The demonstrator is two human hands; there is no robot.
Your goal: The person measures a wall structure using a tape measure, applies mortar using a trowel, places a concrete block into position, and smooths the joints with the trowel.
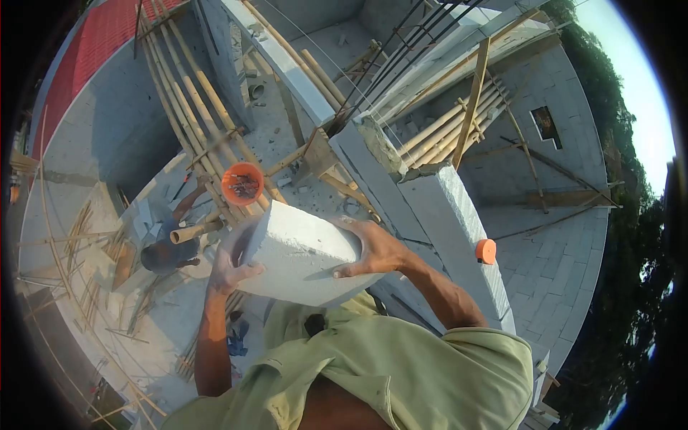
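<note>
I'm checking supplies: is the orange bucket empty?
Not empty: small dark pieces show inside the orange bucket through its open top. How full it is, I cannot tell.

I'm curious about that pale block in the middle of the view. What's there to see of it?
The block is chunky, angular and whitish grey, apparently lightweight concrete. One face is brightly lit, rough and slightly pitted; the face below it is in shade. It sits at a slant in the view, in front of the green shirt, gripped by the left hand at one end and the right hand at the other. Whether it touches the shirt is unclear.
</note>
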